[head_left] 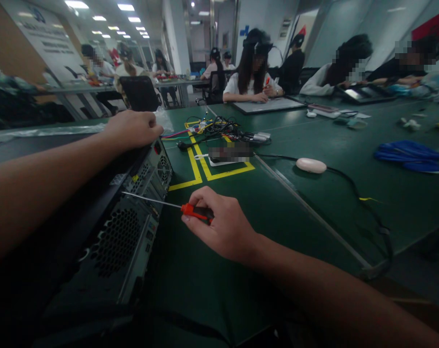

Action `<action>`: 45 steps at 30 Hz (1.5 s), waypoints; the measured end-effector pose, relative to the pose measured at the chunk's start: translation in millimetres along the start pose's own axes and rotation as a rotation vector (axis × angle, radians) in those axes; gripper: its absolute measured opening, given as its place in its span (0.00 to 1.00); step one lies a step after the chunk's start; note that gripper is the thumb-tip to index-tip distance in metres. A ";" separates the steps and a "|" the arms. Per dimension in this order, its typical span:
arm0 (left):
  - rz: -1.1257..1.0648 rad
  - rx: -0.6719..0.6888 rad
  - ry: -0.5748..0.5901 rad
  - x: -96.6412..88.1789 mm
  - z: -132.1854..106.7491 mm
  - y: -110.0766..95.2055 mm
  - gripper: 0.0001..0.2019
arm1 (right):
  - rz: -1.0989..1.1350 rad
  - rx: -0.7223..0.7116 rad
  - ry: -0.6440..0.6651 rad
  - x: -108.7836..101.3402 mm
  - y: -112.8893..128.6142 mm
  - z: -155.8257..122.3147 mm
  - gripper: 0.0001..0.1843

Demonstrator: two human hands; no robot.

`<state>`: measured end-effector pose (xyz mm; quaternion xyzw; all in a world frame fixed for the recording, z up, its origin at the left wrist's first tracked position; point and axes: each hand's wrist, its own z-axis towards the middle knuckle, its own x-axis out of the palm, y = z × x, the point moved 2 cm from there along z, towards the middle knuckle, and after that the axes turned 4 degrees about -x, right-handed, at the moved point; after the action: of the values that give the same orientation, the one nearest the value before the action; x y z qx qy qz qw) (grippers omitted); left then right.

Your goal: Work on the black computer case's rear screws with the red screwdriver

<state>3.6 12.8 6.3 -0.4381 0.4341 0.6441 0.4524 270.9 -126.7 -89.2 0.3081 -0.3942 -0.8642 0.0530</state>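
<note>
A black desktop computer case (96, 212) lies on the left, its rear panel with the round-holed vent and fan grille turned towards the right. Across its top rests my left hand (134, 128), fingers curled at the far rear edge; their tips are partly hidden. My right hand (222, 222) is closed around the red and black handle of a screwdriver (195, 212). The long thin shaft points left, its tip at the upper edge of the rear panel. Whether the tip sits in a screw, I cannot tell.
Beyond the case lies a tangle of cables (222, 128) by yellow tape markings (230, 171) on the green table (295, 232). A white oval piece on a black cord (311, 165) and a blue bundle (407, 155) are to the right. Several people work opposite.
</note>
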 end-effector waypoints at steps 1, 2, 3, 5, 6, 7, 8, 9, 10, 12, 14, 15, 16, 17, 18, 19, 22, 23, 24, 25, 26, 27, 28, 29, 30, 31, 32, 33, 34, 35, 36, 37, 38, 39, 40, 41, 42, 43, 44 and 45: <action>0.000 -0.001 -0.001 -0.1 0.0 0.0 0.26 | 0.002 0.003 -0.004 0.0 0.2 0.1 0.08; 0.000 -0.003 -0.002 -0.4 0.0 0.0 0.26 | 0.005 0.004 -0.007 0.0 0.4 0.3 0.09; -0.001 -0.004 -0.004 -0.7 0.0 -0.1 0.26 | 0.007 0.003 -0.009 -0.1 0.6 0.4 0.09; 0.001 0.000 0.005 -1.2 0.1 -0.6 0.26 | 0.009 0.002 -0.008 -0.4 0.8 0.6 0.09; 0.003 0.000 0.010 -1.4 0.1 -0.9 0.26 | 0.008 0.003 -0.008 -0.6 0.8 0.5 0.09; 0.005 -0.001 0.012 -1.6 0.0 -1.2 0.26 | 0.005 0.004 -0.008 -0.7 0.7 0.5 0.09; 0.006 -0.001 0.012 -1.7 -0.1 -1.4 0.25 | 0.000 0.005 -0.010 -0.9 0.8 0.4 0.09; 0.005 0.000 0.012 -1.7 -0.2 -1.7 0.26 | -0.007 0.004 -0.013 -1.1 1.0 0.4 0.09; 0.001 -0.003 0.008 -1.7 -0.4 -1.7 0.26 | -0.013 0.002 -0.016 -1.5 1.3 0.4 0.09; -0.015 -0.007 0.005 -1.4 -0.7 -1.7 0.28 | -0.018 -0.005 -0.019 -2.4 2.2 0.8 0.09; -0.029 -0.017 0.006 -1.0 -0.9 -1.5 0.29 | -0.014 -0.013 -0.028 -3.8 3.1 1.4 0.08; -0.030 -0.018 0.007 -0.9 -0.9 -1.4 0.30 | -0.012 -0.016 -0.028 -4.4 3.3 1.8 0.08; -0.027 -0.018 0.007 -1.0 -1.0 -1.4 0.30 | -0.013 -0.020 -0.026 -4.7 3.4 2.1 0.08; -0.019 -0.018 0.008 -1.2 -1.1 -1.5 0.29 | -0.016 -0.026 -0.022 -4.9 3.4 2.2 0.09; -0.011 -0.018 0.011 -1.5 -1.2 -1.6 0.29 | -0.021 -0.031 -0.017 -4.8 3.2 2.3 0.10; -0.002 -0.017 0.014 -1.8 -1.4 -1.8 0.28 | -0.025 -0.036 -0.010 -4.4 3.0 2.2 0.11; 0.014 -0.014 0.023 -2.7 -1.7 -2.4 0.26 | -0.007 -0.039 -0.010 -2.6 2.1 1.1 0.12; 0.016 -0.012 0.024 -2.8 -1.8 -2.5 0.26 | 0.007 -0.032 -0.013 -1.9 1.7 0.6 0.11; 0.017 -0.009 0.023 -2.8 -1.8 -2.6 0.26 | 0.020 -0.022 -0.017 -1.3 1.2 0.2 0.11; 0.017 -0.005 0.022 -2.6 -1.8 -2.6 0.26 | 0.027 -0.013 -0.024 -0.8 0.7 -0.1 0.12; 0.017 -0.002 0.022 -2.4 -1.7 -2.6 0.26 | 0.027 -0.006 -0.030 -0.6 0.1 -0.3 0.14; 0.018 -0.001 0.022 -2.1 -1.7 -2.5 0.26 | 0.024 -0.003 -0.031 -0.4 -0.3 -0.3 0.14; 0.018 -0.003 0.021 -1.8 -1.7 -2.3 0.27 | 0.022 -0.003 -0.026 -0.2 -0.6 -0.3 0.14; 0.018 -0.007 0.022 -1.6 -1.7 -2.1 0.27 | 0.020 -0.006 -0.017 -0.1 -0.8 -0.2 0.13; 0.016 -0.012 0.024 -1.5 -1.7 -1.9 0.27 | 0.020 -0.011 -0.008 -0.1 -0.8 -0.1 0.11; 0.014 -0.015 0.026 -1.4 -1.7 -1.7 0.27 | 0.022 -0.014 0.002 -0.2 -0.7 0.0 0.09; 0.011 -0.015 0.028 -1.4 -1.6 -1.6 0.28 | 0.022 -0.017 0.005 -0.3 -0.6 0.1 0.08; 0.007 -0.014 0.030 -1.4 -1.6 -1.6 0.28 | 0.020 -0.019 0.006 -0.4 -0.5 0.2 0.08; 0.004 -0.015 0.031 -1.4 -1.6 -1.6 0.28 | 0.019 -0.020 0.007 -0.5 -0.6 0.3 0.08; 0.000 -0.019 0.033 -1.4 -1.7 -1.6 0.28 | 0.020 -0.023 0.008 -0.4 -0.9 0.3 0.08; -0.005 -0.024 0.034 -1.5 -1.8 -1.7 0.29 | 0.024 -0.027 0.010 -0.2 -1.2 0.3 0.08; -0.011 -0.031 0.034 -1.6 -2.1 -1.9 0.29 | 0.031 -0.033 0.012 0.1 -1.7 0.4 0.08; -0.017 -0.037 0.035 -1.7 -2.4 -2.1 0.30 | 0.036 -0.039 0.014 0.4 -2.1 0.4 0.08; -0.025 -0.039 0.037 -1.9 -2.8 -2.4 0.31 | 0.042 -0.046 0.012 0.6 -2.5 0.5 0.08; -0.031 -0.040 0.038 -2.1 -3.1 -2.7 0.32 | 0.043 -0.049 0.008 0.6 -2.7 0.7 0.08; -0.036 -0.039 0.039 -2.3 -3.3 -3.0 0.32 | 0.039 -0.048 0.006 0.7 -2.8 0.8 0.08; -0.037 -0.037 0.038 -2.4 -3.3 -3.1 0.32 | 0.035 -0.044 0.004 0.6 -2.8 0.9 0.08; -0.032 -0.033 0.037 -2.4 -3.2 -3.0 0.32 | 0.031 -0.041 0.002 0.5 -2.5 1.0 0.08; -0.022 -0.029 0.032 -2.3 -2.9 -2.8 0.31 | 0.030 -0.039 0.002 0.3 -2.2 1.0 0.08; -0.009 -0.022 0.026 -2.1 -2.6 -2.5 0.31 | 0.031 -0.038 0.003 0.2 -1.7 1.0 0.08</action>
<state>6.9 10.5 7.4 -0.4537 0.4307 0.6410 0.4448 270.4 -124.9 -90.1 0.3022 -0.3824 -0.8702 0.0728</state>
